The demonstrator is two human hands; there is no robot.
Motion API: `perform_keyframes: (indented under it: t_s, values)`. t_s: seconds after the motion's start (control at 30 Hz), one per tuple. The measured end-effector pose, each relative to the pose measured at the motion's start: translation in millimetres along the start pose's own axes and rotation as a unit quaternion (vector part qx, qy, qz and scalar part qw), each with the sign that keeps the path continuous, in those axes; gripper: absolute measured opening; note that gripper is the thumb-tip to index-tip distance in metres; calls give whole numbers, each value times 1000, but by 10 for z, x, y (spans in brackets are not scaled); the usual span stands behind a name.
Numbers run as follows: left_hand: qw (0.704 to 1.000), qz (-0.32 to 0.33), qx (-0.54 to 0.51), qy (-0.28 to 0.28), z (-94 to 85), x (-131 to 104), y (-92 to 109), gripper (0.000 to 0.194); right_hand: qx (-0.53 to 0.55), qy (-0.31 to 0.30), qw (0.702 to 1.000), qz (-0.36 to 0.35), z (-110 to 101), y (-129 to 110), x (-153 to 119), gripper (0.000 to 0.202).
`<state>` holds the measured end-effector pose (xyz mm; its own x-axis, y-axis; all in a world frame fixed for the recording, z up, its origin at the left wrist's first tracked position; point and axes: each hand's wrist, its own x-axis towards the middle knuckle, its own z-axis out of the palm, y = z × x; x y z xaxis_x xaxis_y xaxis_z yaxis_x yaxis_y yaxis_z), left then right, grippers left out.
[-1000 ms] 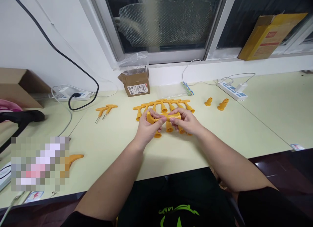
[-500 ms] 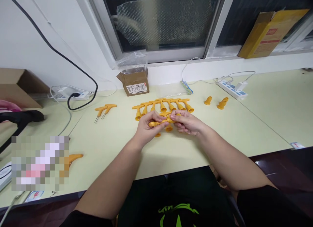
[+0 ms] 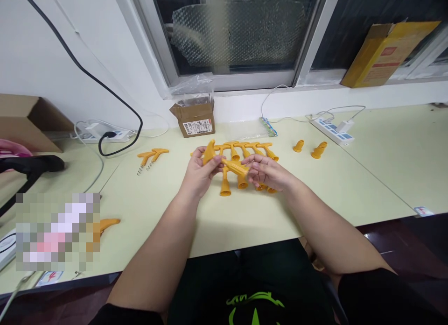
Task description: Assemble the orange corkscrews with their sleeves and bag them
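Note:
My left hand [image 3: 200, 173] is closed on the handle of a yellow corkscrew [image 3: 233, 166], whose T-shaped grip points up and whose cone reaches toward the right. My right hand [image 3: 271, 172] is at the cone's wide end, fingers curled and partly apart; its fingertips seem to touch the rim. Behind and below the hands, several yellow corkscrews with cones [image 3: 225, 187] lie in two rows. Loose yellow cones [image 3: 318, 150] stand to the right. Two yellow handles with bare metal spirals [image 3: 153, 156] lie to the left.
A small open carton [image 3: 196, 119] stands by the wall. Power strips [image 3: 332, 130] with cables lie at both sides. A black cable hangs at left, near a larger cardboard box [image 3: 21, 117] and a black object [image 3: 31, 168].
The held corkscrew has turned, its grip now raised and its cone more visible. My left hand has shifted left, and my right hand's fingers have loosened around the cone.

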<state>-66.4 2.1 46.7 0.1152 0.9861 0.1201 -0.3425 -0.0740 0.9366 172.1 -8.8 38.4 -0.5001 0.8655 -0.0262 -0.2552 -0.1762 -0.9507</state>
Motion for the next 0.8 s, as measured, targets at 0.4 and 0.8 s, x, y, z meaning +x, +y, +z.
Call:
perform_keyframes:
  t_s: [0.4, 0.8]
  values:
    - [900, -238, 364, -5, -489, 44, 269, 52, -176, 290, 929, -150, -498, -87, 90, 22]
    - [879, -203, 432, 18, -481, 96, -68, 53, -442, 499, 738, -106, -1128, -155, -20, 18]
